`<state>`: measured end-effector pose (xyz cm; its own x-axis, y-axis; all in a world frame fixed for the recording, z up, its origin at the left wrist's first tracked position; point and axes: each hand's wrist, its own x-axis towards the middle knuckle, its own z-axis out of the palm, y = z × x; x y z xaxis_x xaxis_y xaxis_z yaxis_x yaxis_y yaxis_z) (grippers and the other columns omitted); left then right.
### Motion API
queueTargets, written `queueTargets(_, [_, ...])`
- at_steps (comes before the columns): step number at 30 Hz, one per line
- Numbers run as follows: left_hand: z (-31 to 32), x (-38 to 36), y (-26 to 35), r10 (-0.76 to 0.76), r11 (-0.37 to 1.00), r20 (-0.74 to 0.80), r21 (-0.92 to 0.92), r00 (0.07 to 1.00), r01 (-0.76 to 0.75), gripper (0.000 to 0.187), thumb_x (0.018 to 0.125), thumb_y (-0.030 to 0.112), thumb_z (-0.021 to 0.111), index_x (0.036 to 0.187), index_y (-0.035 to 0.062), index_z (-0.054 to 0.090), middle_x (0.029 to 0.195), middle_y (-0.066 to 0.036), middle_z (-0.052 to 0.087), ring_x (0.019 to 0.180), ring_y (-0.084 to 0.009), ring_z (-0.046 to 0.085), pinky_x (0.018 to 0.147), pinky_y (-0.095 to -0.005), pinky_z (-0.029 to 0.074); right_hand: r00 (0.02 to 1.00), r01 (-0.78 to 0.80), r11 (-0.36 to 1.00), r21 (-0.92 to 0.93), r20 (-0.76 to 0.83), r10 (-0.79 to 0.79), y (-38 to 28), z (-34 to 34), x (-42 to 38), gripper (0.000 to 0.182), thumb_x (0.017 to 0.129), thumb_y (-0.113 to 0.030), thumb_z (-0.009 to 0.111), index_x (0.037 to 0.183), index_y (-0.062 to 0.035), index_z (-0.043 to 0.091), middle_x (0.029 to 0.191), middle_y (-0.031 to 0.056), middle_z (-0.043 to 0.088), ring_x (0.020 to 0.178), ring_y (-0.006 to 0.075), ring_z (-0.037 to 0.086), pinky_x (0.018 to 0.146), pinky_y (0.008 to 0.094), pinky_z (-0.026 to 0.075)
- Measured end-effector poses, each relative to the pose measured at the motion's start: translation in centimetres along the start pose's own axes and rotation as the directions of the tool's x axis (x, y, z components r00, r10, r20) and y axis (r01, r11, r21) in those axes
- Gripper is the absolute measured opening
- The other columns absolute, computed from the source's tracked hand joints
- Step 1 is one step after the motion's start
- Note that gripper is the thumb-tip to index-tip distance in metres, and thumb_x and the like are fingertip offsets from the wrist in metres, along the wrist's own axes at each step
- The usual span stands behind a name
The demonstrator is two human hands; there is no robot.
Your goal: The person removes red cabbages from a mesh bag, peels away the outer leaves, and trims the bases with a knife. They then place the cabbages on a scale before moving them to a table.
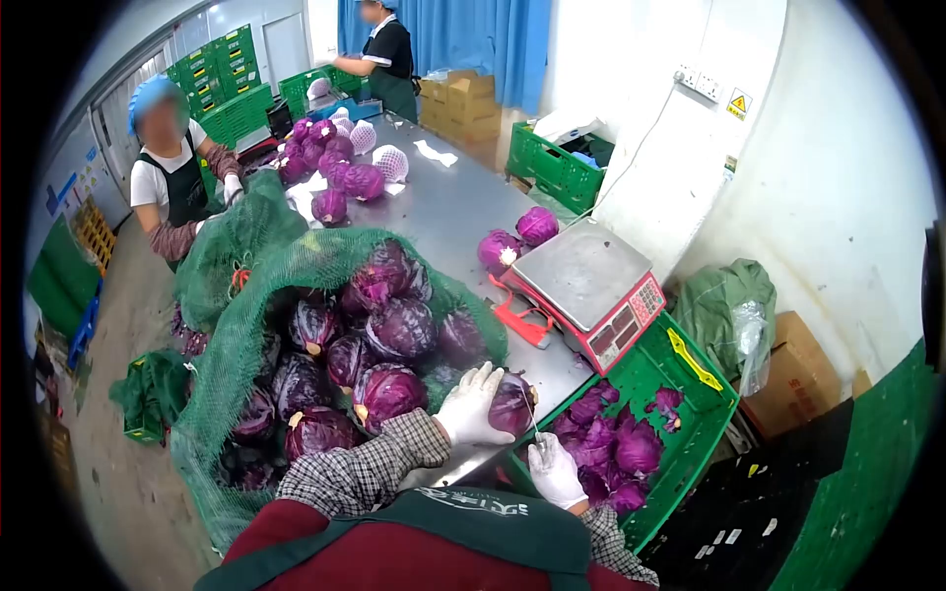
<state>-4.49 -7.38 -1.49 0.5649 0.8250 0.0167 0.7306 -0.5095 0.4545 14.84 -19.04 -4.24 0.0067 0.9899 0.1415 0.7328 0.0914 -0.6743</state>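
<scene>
Trimming judged in hand: left hand [471, 404] clasps a red cabbage [512, 402] at the table edge [463, 212] beside the net sack [296, 261], right hand [555, 471] grips a knife [529, 412] over the green crate [690, 379]; the next cut needs the head held steady.

Red cabbage [514, 404] under the knife [530, 412]

The cabbage is a round, deep-purple head lying at the steel table's near edge, partly covered by a gloved hand. The knife is thin and pale, slanting down beside the head; its blade looks to touch it.
</scene>
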Motion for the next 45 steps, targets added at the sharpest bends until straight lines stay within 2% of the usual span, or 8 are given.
queueTargets(14, [0.0, 2.1, 1.3, -0.054, 0.998, -0.054, 0.018, 0.997, 0.055, 0.108, 0.055, 0.053, 0.078, 0.136, -0.004, 0.034, 0.136, -0.024, 0.039, 0.123, -0.0421, 0.041, 0.096, -0.0516, 0.045, 0.936, -0.167, 0.973, -0.158, 0.283, 0.207, 3.5, 0.0, 7.1, 0.023, 0.086, -0.014, 0.052, 0.096, 0.0057, 0.057, 0.088, 0.0309, 0.063, 0.087, 0.0475, 0.062, 0.074, 0.051, 0.052])
queueTargets(25, [-1.3, 0.8, 3.2, -0.154, 0.986, 0.04, 0.076, 0.987, 0.151, 0.111, 0.058, 0.056, 0.076, 0.14, -0.0042, 0.032, 0.141, -0.027, 0.035, 0.126, -0.0401, 0.042, 0.093, -0.046, 0.049, 0.609, -0.061, 0.849, -0.525, 0.654, 0.449, -1.3, -4.6, 11.6, 0.032, 0.088, -0.021, 0.051, 0.09, 0.0059, 0.068, 0.072, 0.0185, 0.068, 0.066, 0.0249, 0.07, 0.062, 0.0389, 0.055])
queueTargets(28, [-1.2, 0.4, 3.5, -0.203, 0.979, -0.012, 0.024, 0.979, 0.203, 0.107, 0.057, 0.053, 0.076, 0.137, -0.0044, 0.035, 0.136, -0.026, 0.04, 0.12, -0.038, 0.046, 0.087, -0.0495, 0.052, 0.707, -0.119, 0.861, -0.495, 0.567, 0.423, -0.8, -3.3, 11.4, 0.032, 0.085, -0.026, 0.057, 0.082, 0.0038, 0.07, 0.075, 0.0217, 0.069, 0.073, 0.0306, 0.07, 0.066, 0.0396, 0.054])
queueTargets(31, [-1.2, -0.7, 3.4, -0.144, 0.99, -0.052, -0.008, 0.988, 0.143, 0.105, 0.054, 0.049, 0.077, 0.137, -0.0029, 0.036, 0.138, -0.025, 0.039, 0.123, -0.0372, 0.045, 0.088, -0.0531, 0.05, 0.782, 0.369, 0.703, -0.608, 0.611, 0.118, 11.6, 4.6, 13.1, 0.04, 0.085, -0.037, 0.061, 0.113, -0.0093, 0.066, 0.087, 0.0226, 0.069, 0.081, 0.0348, 0.07, 0.072, 0.0417, 0.055])
queueTargets(32, [-1.1, -1.4, 3.4, -0.152, 0.988, -0.088, -0.025, 0.984, 0.15, 0.105, 0.057, 0.048, 0.077, 0.138, -0.0021, 0.034, 0.139, -0.026, 0.037, 0.126, -0.038, 0.042, 0.093, -0.0528, 0.047, 0.771, 0.632, 0.669, -0.392, 0.406, -0.49, 15.9, 6.6, 12.6, 0.033, 0.086, -0.033, 0.063, 0.115, -0.0172, 0.061, 0.079, 0.0142, 0.068, 0.066, 0.0283, 0.068, 0.057, 0.039, 0.054])
queueTargets(33, [-0.7, -1.8, 3.0, -0.154, 0.988, -0.12, -0.036, 0.981, 0.15, 0.104, 0.06, 0.047, 0.077, 0.14, -0.0013, 0.033, 0.141, -0.026, 0.036, 0.129, -0.0388, 0.039, 0.098, -0.0524, 0.044, 0.746, 0.665, 0.66, -0.349, 0.347, -0.568, 16.1, 6.7, 12.0, 0.034, 0.087, -0.031, 0.062, 0.117, -0.017, 0.06, 0.078, 0.0128, 0.067, 0.063, 0.026, 0.065, 0.054, 0.0369, 0.051])
queueTargets(37, [2.6, -2.4, -0.7, -0.069, 0.987, -0.258, -0.159, 0.964, 0.028, 0.109, 0.061, 0.047, 0.078, 0.145, 0.0016, 0.027, 0.147, -0.025, 0.031, 0.134, -0.0421, 0.033, 0.104, -0.0505, 0.039, 0.76, -0.493, 0.856, 0.157, 0.557, 0.336, 7.4, 1.8, 8.4, 0.039, 0.087, -0.023, 0.058, 0.126, -0.0162, 0.053, 0.073, 0.0074, 0.062, 0.049, 0.0168, 0.055, 0.039, 0.0287, 0.039])
queueTargets(45, [3.1, -8.0, -1.6, 0.028, 0.957, -0.403, -0.252, 0.915, -0.141, 0.126, 0.055, 0.064, 0.081, 0.146, -0.0024, 0.023, 0.148, -0.028, 0.025, 0.137, -0.0459, 0.025, 0.113, -0.0484, 0.025, 0.898, -0.427, 0.627, 0.652, 0.385, 0.212, -1.0, 0.9, 4.2, 0.014, 0.086, -0.015, 0.06, 0.098, -0.0106, 0.054, 0.059, -0.0012, 0.048, 0.04, 0.0098, 0.043, 0.034, 0.0236, 0.03])
